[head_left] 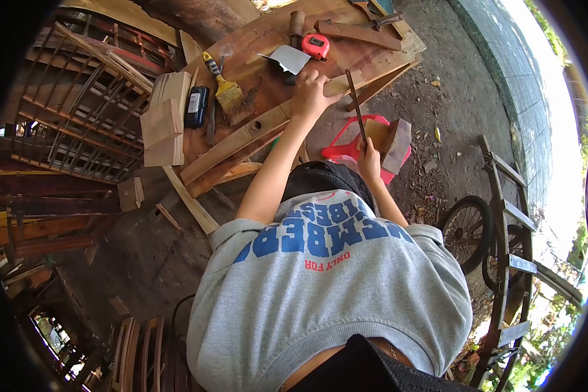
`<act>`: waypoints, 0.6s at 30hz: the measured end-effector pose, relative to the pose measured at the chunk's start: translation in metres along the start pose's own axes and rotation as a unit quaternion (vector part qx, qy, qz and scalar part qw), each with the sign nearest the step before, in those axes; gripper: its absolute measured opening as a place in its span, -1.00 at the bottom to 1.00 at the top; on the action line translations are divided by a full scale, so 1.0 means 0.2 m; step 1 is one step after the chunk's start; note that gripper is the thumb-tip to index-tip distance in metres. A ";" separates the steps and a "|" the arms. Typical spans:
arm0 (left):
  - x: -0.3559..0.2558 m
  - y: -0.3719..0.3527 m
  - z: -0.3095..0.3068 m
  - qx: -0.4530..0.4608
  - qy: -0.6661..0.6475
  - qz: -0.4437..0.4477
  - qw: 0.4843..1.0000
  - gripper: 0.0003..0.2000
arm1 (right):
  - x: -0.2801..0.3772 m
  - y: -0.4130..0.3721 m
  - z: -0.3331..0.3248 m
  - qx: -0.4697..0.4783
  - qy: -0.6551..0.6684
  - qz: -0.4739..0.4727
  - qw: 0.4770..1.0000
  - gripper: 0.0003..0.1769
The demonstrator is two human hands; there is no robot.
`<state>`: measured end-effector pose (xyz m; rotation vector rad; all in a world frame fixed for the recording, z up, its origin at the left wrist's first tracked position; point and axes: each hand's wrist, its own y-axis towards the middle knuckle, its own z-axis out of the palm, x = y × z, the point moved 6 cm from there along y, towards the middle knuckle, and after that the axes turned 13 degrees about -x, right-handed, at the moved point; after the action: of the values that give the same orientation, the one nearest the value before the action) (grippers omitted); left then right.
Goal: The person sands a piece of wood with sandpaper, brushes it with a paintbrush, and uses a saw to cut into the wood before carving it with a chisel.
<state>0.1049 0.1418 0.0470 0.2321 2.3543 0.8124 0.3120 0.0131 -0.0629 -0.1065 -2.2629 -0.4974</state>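
Note:
My left hand (311, 95) rests at the front edge of the wooden workbench (268, 85), fingers curled and thumb stretched along a light wooden strip (354, 81). Just beyond its fingers lies a grey metal sheet (289, 59) with a dark object partly under it. My right hand (370, 161) is closed round the lower end of a long, thin dark tool (356, 104), whose far end reaches up past the strip. A red tape measure (315, 46) and a wooden block (358, 34) lie farther back on the bench.
A yellow-handled brush (229, 95), a dark blue case (196, 106) and stacked boards (164, 121) lie at the bench's left. Below the bench stands a red stool (338, 151) bearing a wood block (396, 145). A wheeled metal frame (507, 235) stands right; wooden lattices (78, 98) lean left.

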 end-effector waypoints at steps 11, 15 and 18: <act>-0.01 0.00 -0.03 -0.004 0.001 0.008 1.000 -0.58 | -0.05 0.00 0.00 0.036 -0.001 0.025 0.999 -0.74; -0.03 0.00 -0.03 -0.005 0.007 0.019 1.000 -0.58 | 0.14 0.20 0.07 0.043 -0.025 0.030 0.998 -0.75; 0.01 0.00 -0.01 0.002 -0.022 -0.017 1.000 -0.59 | 0.21 0.31 0.16 0.026 -0.026 0.033 0.999 -0.76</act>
<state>0.1017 0.1418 0.0477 0.2095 2.3129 0.7802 0.2765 0.0792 -0.0312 -0.1676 -2.3132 -0.4051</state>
